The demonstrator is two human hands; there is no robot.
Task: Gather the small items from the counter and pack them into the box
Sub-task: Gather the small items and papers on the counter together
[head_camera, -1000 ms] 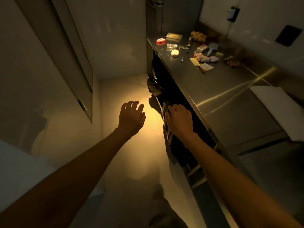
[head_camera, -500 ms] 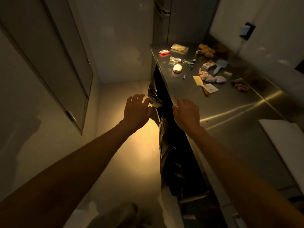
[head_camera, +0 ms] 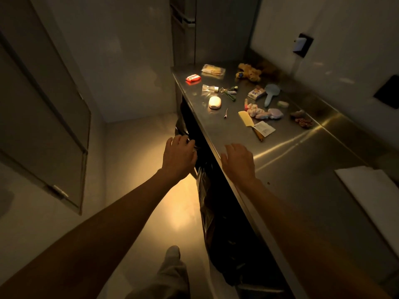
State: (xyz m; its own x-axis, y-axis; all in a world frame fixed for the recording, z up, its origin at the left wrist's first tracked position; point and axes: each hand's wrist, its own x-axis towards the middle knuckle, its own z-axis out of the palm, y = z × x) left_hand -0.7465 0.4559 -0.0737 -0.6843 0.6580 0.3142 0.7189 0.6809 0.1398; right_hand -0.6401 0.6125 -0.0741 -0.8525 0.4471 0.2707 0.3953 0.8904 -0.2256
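- Head view: both arms stretched fwd; left hand (head_camera: 179,157) fingers curled at black bag (head_camera: 183,131) under counter (head_camera: 291,160), actual grasp unclear.
- Right hand (head_camera: 238,161) fingers released, spread over counter edge.
- Small items (head_camera: 254,108) far down counter, untouched.
- Vs 0.5 s ago: left hand reached bag; right moved further over the steel.

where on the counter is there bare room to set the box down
The steel counter is bare between the right hand, the yellow comb and the white board. Beyond the comb it is crowded: soap, red packet, blue brush, plush toy.
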